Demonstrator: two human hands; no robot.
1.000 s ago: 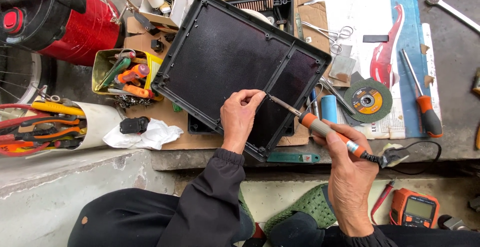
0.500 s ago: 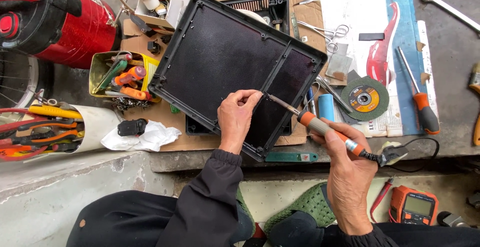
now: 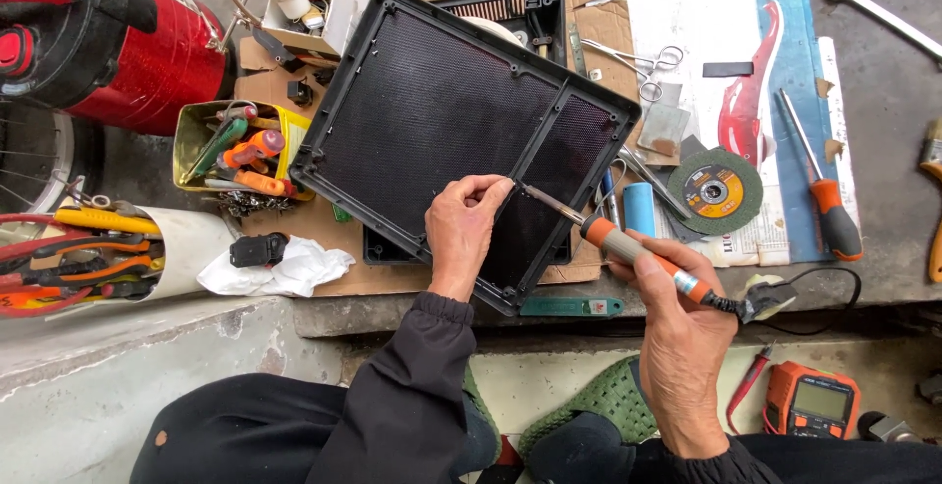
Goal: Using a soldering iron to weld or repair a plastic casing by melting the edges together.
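Soldering iron [image 3: 628, 248] gripped in the right hand [image 3: 677, 347], fingers wrapped tight round the orange-and-grey handle, thin metal tip slanting up-left to meet the inner rib of the black panel [image 3: 442, 121] just beside the left hand [image 3: 466, 224]. Left hand's thumb and fingertips pinched together at that same spot on the rib, pressing something too small to make out against the plastic. Black cord trailing from the handle's butt toward the lower right of the frame. Panel lying tilted across the centre of the frame, resting on brown cardboard [image 3: 324, 219] over the bench: rigid moulded frame with raised rim, screw bosses round the edge, fine matte mesh filling a large and a narrow bay. Work judged to be mid-way at most: tip on one point along the divider, rest of the rim showing no visible sign of treatment, though too fine to tell. Further out, a green-and-orange cutting disc [image 3: 714, 189] and a blue cylinder [image 3: 639, 209] right of centre, a red-handled screwdriver [image 3: 819, 189] at the right, a yellow tin of tools [image 3: 231, 150] left of centre, a glossy red canister [image 3: 157, 52] in the upper left, an orange multimeter [image 3: 810, 401] at the lower right.
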